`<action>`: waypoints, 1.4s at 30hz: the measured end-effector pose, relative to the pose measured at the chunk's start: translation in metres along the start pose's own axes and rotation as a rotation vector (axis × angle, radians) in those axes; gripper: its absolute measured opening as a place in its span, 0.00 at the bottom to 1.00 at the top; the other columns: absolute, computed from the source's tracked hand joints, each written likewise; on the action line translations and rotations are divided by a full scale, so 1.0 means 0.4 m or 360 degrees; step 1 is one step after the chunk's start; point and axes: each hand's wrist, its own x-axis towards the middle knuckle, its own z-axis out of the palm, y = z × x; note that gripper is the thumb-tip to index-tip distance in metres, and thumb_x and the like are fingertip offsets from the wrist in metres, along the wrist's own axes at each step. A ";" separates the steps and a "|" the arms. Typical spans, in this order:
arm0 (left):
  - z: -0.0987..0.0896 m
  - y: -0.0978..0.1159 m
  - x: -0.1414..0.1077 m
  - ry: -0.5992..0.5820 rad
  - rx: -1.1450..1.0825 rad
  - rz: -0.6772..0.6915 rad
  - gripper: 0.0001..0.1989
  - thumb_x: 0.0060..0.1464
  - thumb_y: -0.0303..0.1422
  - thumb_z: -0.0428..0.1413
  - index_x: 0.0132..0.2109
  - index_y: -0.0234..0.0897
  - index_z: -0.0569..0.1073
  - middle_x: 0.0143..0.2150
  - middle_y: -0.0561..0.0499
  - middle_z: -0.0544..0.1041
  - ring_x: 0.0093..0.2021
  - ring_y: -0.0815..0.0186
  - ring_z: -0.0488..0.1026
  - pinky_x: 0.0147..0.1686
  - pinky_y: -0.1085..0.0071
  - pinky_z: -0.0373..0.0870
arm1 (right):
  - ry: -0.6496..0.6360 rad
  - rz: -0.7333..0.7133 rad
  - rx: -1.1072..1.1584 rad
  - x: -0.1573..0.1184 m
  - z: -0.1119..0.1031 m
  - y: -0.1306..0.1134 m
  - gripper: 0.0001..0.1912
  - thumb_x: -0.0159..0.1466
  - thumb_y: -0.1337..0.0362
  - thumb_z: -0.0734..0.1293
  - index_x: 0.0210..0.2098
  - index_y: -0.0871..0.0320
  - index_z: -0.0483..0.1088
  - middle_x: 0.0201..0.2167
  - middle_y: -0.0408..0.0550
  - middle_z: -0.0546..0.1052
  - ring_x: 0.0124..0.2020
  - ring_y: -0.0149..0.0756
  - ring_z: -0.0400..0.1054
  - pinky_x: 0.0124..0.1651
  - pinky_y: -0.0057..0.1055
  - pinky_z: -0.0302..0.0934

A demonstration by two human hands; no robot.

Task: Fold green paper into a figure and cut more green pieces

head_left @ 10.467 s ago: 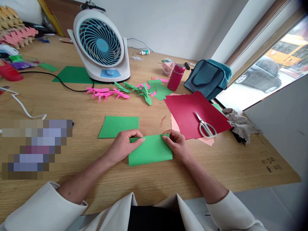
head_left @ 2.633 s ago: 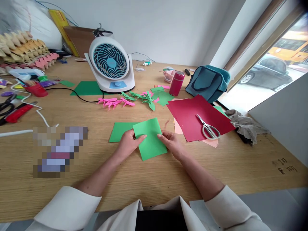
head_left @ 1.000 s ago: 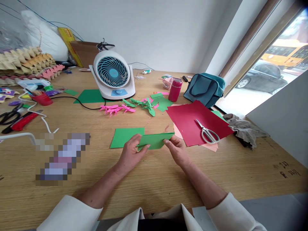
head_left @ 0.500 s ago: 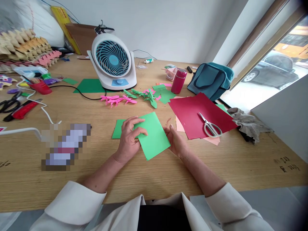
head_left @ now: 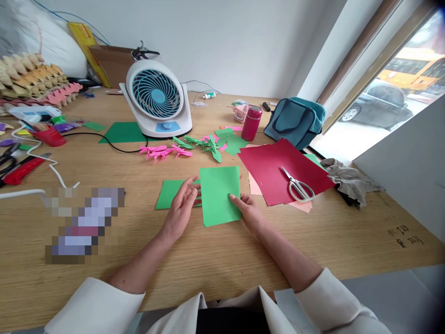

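Note:
A light green sheet of paper (head_left: 219, 192) is held up above the table, nearly upright in view. My right hand (head_left: 251, 211) pinches its right edge, thumb on the front face and the other fingers partly hidden behind. At the left edge, my left hand (head_left: 181, 206) has its fingers apart; some fingertips reach behind the sheet, and whether they touch it I cannot tell. Another green paper piece (head_left: 168, 193) lies on the table behind my left hand. White-handled scissors (head_left: 298, 185) rest, blades slightly apart, on large red sheets (head_left: 264, 169) to the right.
Behind the paper lie pink cut paper shapes (head_left: 163, 152) and green cut paper shapes (head_left: 208, 144). Farther back stand a fan (head_left: 158, 97), a red flask (head_left: 252, 123) and a teal bag (head_left: 295, 121). A red pen holder (head_left: 52, 137) and cables are at left; a grey cloth (head_left: 352, 181) lies at right.
My left hand has let go of the green sheet and moved left off its face. My right thumb now presses on the sheet's front, and the sheet has turned straighter.

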 end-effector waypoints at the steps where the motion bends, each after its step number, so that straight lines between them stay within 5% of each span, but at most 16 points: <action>1: 0.006 -0.005 -0.003 -0.0068 -0.0126 -0.0141 0.28 0.63 0.51 0.49 0.63 0.39 0.64 0.56 0.41 0.76 0.51 0.57 0.76 0.46 0.64 0.75 | 0.0002 -0.0031 -0.0016 0.001 -0.001 0.003 0.17 0.52 0.48 0.77 0.32 0.54 0.78 0.28 0.43 0.80 0.29 0.34 0.72 0.35 0.30 0.67; 4: 0.028 -0.017 -0.016 -0.0208 -0.0237 -0.0339 0.30 0.55 0.54 0.56 0.56 0.36 0.71 0.49 0.42 0.80 0.48 0.55 0.78 0.45 0.62 0.76 | -0.0051 -0.0091 -0.0094 -0.003 0.000 0.008 0.17 0.54 0.48 0.76 0.32 0.54 0.78 0.29 0.43 0.81 0.30 0.34 0.72 0.36 0.31 0.67; 9: 0.046 -0.027 -0.026 -0.0186 -0.0002 -0.0310 0.28 0.50 0.53 0.62 0.47 0.33 0.78 0.46 0.41 0.82 0.47 0.51 0.78 0.45 0.59 0.75 | -0.0144 -0.0045 -0.0178 -0.015 0.006 0.008 0.19 0.55 0.47 0.74 0.35 0.55 0.78 0.32 0.43 0.80 0.31 0.34 0.72 0.38 0.31 0.67; 19: 0.047 -0.026 -0.027 -0.0286 0.0258 -0.0174 0.22 0.50 0.47 0.63 0.44 0.34 0.80 0.43 0.44 0.84 0.42 0.51 0.80 0.43 0.59 0.77 | 0.0007 -0.0093 -0.0118 0.000 0.001 0.003 0.21 0.54 0.44 0.73 0.27 0.57 0.76 0.24 0.44 0.78 0.26 0.34 0.69 0.31 0.30 0.64; 25: 0.053 -0.012 -0.033 -0.0382 0.0416 -0.0058 0.19 0.53 0.40 0.59 0.48 0.33 0.79 0.49 0.42 0.82 0.44 0.53 0.80 0.45 0.58 0.76 | 0.0085 -0.0165 0.0056 0.008 -0.001 -0.009 0.19 0.55 0.46 0.74 0.24 0.55 0.74 0.21 0.43 0.75 0.25 0.36 0.68 0.30 0.32 0.62; 33: 0.055 -0.014 -0.033 -0.0463 0.0463 0.0016 0.13 0.53 0.37 0.58 0.42 0.34 0.80 0.42 0.45 0.84 0.42 0.54 0.80 0.44 0.61 0.76 | 0.0210 -0.0302 0.0144 0.012 -0.008 -0.021 0.13 0.56 0.52 0.74 0.35 0.54 0.80 0.30 0.45 0.80 0.32 0.37 0.71 0.35 0.31 0.65; 42: 0.054 -0.011 -0.034 -0.0458 0.0383 -0.0003 0.14 0.54 0.37 0.58 0.43 0.32 0.79 0.43 0.44 0.83 0.43 0.55 0.80 0.44 0.64 0.74 | 0.0183 -0.0221 0.0160 0.007 -0.004 -0.025 0.16 0.57 0.50 0.74 0.36 0.56 0.78 0.26 0.46 0.79 0.30 0.41 0.71 0.36 0.35 0.65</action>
